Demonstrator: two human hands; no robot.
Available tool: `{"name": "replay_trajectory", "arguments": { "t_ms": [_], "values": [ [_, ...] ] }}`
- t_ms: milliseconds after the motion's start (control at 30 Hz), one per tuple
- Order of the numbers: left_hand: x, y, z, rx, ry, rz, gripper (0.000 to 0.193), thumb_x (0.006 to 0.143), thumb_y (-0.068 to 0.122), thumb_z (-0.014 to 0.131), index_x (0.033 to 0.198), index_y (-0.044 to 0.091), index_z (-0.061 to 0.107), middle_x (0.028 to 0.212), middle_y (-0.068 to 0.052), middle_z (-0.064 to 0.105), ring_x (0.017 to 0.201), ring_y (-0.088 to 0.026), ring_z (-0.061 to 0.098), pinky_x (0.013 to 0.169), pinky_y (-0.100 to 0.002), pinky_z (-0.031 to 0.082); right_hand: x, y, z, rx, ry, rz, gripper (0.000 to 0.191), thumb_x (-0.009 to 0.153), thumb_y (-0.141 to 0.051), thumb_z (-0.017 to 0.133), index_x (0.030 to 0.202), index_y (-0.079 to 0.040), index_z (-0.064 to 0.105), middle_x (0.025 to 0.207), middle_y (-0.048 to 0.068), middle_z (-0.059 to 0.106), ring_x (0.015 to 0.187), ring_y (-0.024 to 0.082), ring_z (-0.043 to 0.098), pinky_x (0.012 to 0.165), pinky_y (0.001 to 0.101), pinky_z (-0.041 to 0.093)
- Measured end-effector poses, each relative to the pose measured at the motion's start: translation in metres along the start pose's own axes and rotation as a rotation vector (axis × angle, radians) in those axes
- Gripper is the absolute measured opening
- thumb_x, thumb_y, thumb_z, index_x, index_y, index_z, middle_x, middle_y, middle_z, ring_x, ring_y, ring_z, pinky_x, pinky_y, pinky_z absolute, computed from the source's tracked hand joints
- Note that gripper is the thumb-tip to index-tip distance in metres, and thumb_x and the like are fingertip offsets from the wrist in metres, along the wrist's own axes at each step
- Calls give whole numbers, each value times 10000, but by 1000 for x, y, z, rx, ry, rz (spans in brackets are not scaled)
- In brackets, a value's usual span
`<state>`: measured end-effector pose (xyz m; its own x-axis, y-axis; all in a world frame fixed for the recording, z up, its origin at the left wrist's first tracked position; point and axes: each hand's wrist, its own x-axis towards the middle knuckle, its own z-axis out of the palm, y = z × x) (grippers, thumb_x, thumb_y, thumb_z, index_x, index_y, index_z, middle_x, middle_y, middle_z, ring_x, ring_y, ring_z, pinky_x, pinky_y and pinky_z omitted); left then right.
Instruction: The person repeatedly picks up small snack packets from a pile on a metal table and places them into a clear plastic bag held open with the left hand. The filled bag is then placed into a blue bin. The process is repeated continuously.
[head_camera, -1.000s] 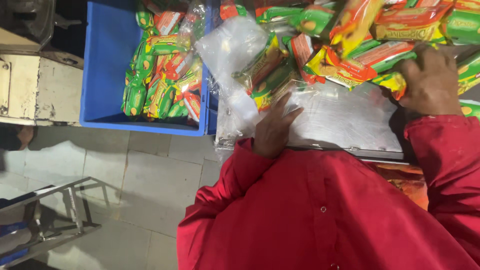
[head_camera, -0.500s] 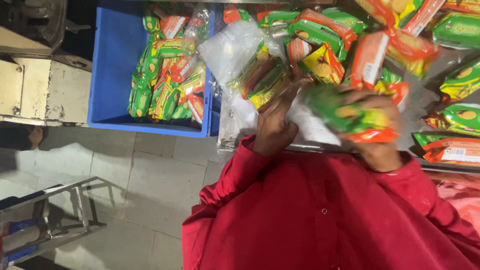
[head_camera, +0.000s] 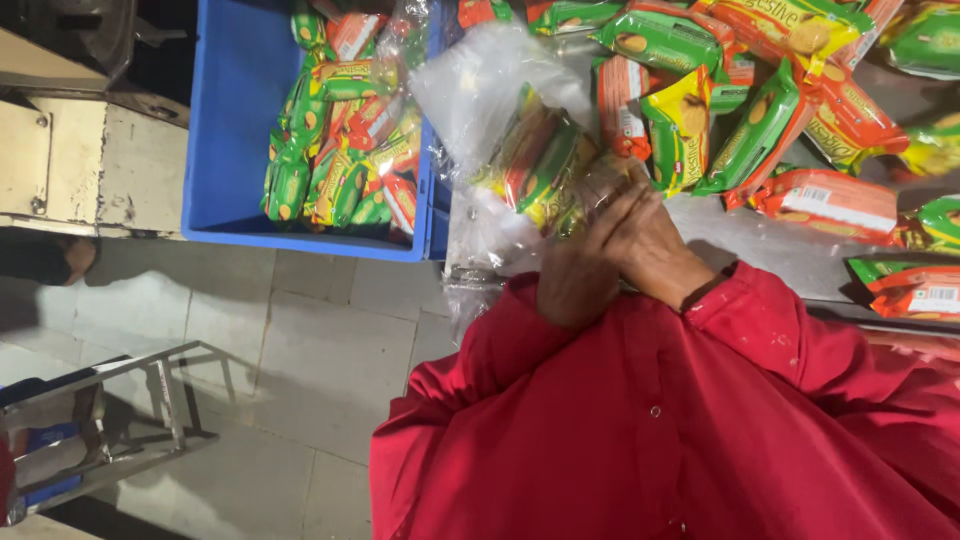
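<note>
My left hand (head_camera: 572, 285) grips the near end of a clear plastic bag (head_camera: 490, 90) that lies on the metal table (head_camera: 770, 250). My right hand (head_camera: 655, 240) overlaps the left hand, its fingers laid against the same end of the bag. Several green, yellow and orange biscuit packets (head_camera: 535, 165) sit inside the bag. Loose packets (head_camera: 760, 130) of the same kind lie on the table just right of my hands. Red sleeves cover both arms.
A blue plastic crate (head_camera: 230, 130) with several filled bags of packets stands left of the table. A cream machine housing (head_camera: 70, 160) is at far left. A metal frame (head_camera: 110, 420) stands on the tiled floor at lower left.
My right hand left the loose pile at right, carried a handful of packets leftward to the bag, and now rests against my left hand at the bag. The packets are inside.
</note>
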<state>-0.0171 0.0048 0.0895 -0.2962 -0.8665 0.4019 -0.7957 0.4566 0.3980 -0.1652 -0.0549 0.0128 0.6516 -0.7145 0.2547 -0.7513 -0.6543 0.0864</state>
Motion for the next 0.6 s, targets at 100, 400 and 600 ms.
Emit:
{"name": "replay_trajectory", "arguments": {
  "t_ms": [100,400,600],
  "values": [
    [5,-12,-8,-46,148,39,577,857,3,653,1415,142,609,1425,-42,623,861,-201,711,691,-333,567,11,5,-14,122,-525,10,222,999,-173,615,1220,-155,600,1251,111,634,1325,327,554,1352,513,294],
    [-1,-14,-49,-867,16,310,175,877,-43,627,979,99,629,1034,-34,671,867,-242,693,752,-352,568,16,5,-82,687,164,6,556,756,-170,718,1287,-34,620,1372,228,617,1275,429,546,1071,515,456],
    [-4,2,-15,-778,-123,455,117,892,37,673,972,117,644,1029,-68,698,937,-250,688,805,-366,558,-38,35,-32,1382,363,437,580,970,-435,812,1318,-34,578,1267,143,690,1180,260,680,1043,403,569]
  ]
}}
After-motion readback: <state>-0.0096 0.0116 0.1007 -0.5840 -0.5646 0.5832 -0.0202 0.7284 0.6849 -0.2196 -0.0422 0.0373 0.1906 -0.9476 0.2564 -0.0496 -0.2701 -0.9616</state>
